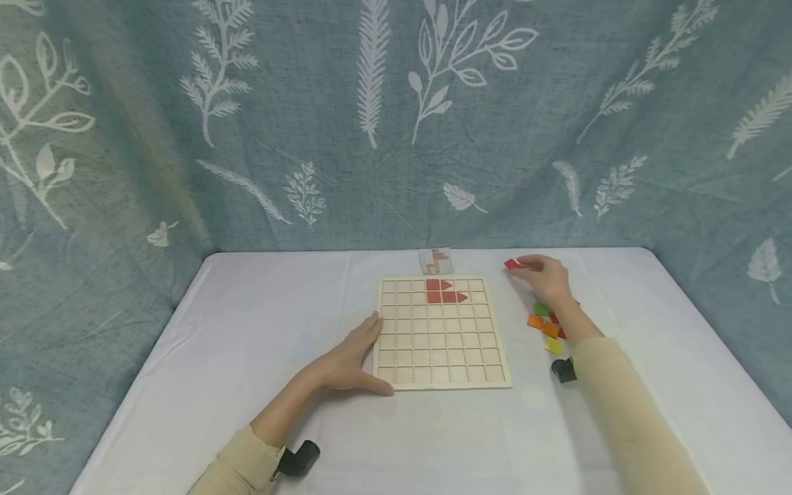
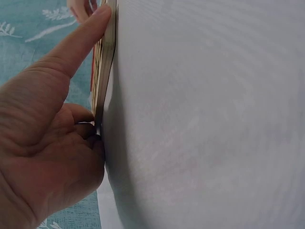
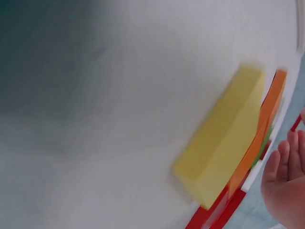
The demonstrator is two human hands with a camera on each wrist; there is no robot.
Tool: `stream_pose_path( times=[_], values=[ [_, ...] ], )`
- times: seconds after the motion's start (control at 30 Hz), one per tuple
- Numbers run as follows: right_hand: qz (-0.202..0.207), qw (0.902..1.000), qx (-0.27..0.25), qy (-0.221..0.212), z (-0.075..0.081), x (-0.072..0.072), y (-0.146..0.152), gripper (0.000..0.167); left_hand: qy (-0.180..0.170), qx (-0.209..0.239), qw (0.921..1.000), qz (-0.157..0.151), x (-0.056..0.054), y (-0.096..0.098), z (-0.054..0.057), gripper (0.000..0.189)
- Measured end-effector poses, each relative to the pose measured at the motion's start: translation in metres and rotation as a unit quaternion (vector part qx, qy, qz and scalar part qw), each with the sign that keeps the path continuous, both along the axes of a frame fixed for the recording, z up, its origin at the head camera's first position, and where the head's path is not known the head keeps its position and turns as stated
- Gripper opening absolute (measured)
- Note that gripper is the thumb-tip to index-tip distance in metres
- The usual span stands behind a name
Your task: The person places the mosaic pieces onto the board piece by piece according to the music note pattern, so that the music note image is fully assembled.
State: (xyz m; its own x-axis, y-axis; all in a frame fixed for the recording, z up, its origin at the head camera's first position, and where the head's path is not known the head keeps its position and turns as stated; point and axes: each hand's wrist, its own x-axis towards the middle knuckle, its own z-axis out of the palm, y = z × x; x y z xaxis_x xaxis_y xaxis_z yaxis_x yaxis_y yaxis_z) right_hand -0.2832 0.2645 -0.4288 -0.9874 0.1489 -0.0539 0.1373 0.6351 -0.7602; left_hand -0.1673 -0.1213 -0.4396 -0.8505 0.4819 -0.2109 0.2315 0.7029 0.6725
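Your left hand [image 1: 354,357], spread and gripping nothing, touches the left edge of the grid board [image 1: 436,342], presumably steadying it. Your right hand [image 1: 546,278] pinches a red piece [image 1: 512,264] beyond the board's far right corner, apparently keeping its face clear.

From well back, the head camera looks forward and down over the table [image 1: 458,440] to the curtain [image 1: 309,130]. Low, close and tipped sideways, the left wrist camera faces the left hand [image 2: 47,133] and the board [image 2: 106,62], both shared with the head view. The right wrist camera, also close and tipped, faces the yellow tile [image 3: 224,138], likewise shared.
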Motion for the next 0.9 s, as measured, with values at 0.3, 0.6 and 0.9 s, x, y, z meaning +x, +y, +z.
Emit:
stream_pose_path(
  times=[0.3,0.6,0.9],
  values=[
    [0.024,0.9906,-0.134,-0.016,0.004,0.018,-0.029,0.045,0.002,-0.002,1.0,-0.001,-0.001,0.0,-0.003,0.129],
    [0.127,0.9883,-0.083,-0.015,0.001,0.042,-0.073,0.035,0.005,0.005,1.0,-0.006,-0.002,-0.001,-0.003,0.129],
    [0.269,0.9588,0.04,0.083,-0.007,0.049,-0.101,0.016,0.001,0.01,0.9999,-0.008,-0.001,0.001,-0.002,0.129]
  ],
)
